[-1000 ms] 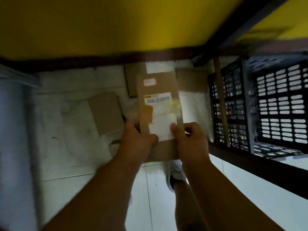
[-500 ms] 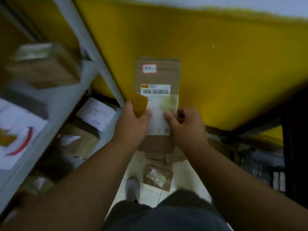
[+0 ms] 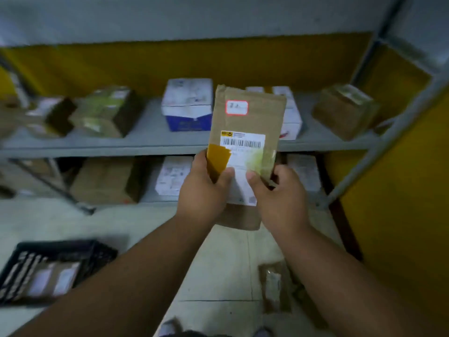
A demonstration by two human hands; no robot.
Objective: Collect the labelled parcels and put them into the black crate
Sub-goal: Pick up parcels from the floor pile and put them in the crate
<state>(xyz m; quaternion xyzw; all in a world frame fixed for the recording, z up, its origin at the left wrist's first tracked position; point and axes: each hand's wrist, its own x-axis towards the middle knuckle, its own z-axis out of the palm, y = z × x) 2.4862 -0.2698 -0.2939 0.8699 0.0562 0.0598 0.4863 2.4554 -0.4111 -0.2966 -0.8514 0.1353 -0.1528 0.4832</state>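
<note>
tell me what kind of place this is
Probably a parcel storeroom or courier pickup point: grey metal shelving holds boxes with shipping labels, both hands grip a barcoded cardboard parcel, and a black crate on the floor holds more.

The parcel [image 3: 247,152] bears a barcode label [image 3: 242,141], its print too blurred to read.

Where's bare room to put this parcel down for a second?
Both hands, left hand and right hand, grip the parcel. The floor between the black crate and the packet is bare. The upper shelf is crowded with boxes.
</note>
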